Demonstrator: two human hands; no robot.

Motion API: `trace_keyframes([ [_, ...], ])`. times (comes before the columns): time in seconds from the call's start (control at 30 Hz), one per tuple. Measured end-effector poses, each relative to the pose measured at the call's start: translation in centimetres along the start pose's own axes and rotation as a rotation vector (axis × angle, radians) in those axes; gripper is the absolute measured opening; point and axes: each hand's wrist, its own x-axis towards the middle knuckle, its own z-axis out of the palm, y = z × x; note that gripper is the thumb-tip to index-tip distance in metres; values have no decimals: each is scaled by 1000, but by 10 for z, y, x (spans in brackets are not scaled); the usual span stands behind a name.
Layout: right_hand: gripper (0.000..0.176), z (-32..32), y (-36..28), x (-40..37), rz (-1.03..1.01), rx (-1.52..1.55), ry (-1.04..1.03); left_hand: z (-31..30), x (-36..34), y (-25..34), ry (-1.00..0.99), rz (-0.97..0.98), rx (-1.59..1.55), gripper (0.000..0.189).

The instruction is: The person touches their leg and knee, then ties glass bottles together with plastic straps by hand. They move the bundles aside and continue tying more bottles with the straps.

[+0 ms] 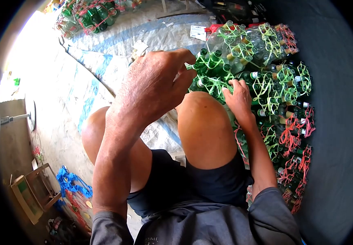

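A bundle of green glass bottles (215, 64), tied with light-green plastic string (214, 86), stands just beyond my right knee. My left hand (158, 79) is raised beside it, close to the camera, its fingers curled into a pinch. Light-green string shows at these fingertips, though the hand hides part of the grip. My right hand (238, 98) rests at the near right side of the bundle. Its thumb and fingers are bent and closed on the string between the bottles.
Rows of tied bottles (282, 81) lie along the dark wall (331, 122) on the right. More bundled bottles (99, 16) are at the far left. A tarp (144, 34) covers the floor. Blue plastic strips (71, 181) and a wooden frame (42, 185) lie lower left.
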Motion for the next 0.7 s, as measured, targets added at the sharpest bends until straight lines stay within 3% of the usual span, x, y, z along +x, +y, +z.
trace_keyframes([
  [0.23, 14, 5, 6, 2, -45, -82, -25, -1, 1, 3, -19, 3, -3, 29],
  [0.7, 11, -6, -9, 11, -88, 221, 79, 0, 1, 2, -39, 13, 7, 30],
])
